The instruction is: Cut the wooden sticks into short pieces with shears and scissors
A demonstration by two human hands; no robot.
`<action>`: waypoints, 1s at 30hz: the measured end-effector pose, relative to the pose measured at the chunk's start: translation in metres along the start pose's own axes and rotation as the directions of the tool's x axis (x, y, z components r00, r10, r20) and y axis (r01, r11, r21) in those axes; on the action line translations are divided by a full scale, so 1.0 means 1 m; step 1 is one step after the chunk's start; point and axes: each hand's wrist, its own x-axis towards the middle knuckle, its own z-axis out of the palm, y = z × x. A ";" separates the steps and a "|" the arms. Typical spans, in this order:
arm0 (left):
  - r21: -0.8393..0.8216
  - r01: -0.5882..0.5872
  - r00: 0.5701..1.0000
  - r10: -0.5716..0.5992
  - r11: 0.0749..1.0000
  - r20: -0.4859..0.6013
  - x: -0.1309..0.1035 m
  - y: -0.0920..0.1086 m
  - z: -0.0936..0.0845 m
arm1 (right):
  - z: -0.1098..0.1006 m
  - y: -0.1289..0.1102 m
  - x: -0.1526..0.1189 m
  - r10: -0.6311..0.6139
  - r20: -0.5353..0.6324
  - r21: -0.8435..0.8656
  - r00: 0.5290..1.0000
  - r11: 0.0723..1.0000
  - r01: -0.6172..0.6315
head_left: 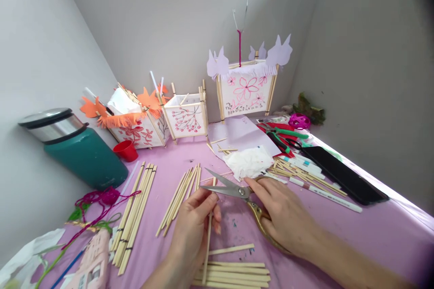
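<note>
My left hand pinches a thin wooden stick held upright, its top near the scissor blades. In my right hand is a pair of scissors with brass-coloured handles, its blades spread and pointing left. The lower blade crosses close to my left fingertips at the stick's upper end. Below my hands lies a row of short flat sticks, with a single stick just above it. Left of my left hand is a group of plain sticks, and farther left are longer sticks with black marks.
Paper lanterns on stick frames stand at the back; one lantern has a cord and wire. A teal bottle, red cup, yarn and glue gun are left. Crumpled tissue, pliers and a phone are right.
</note>
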 end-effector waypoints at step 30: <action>-0.076 0.075 0.997 -0.074 0.994 0.013 0.003 0.003 -0.004 | 0.003 0.015 0.003 0.067 -0.037 0.009 0.997 0.998 -0.067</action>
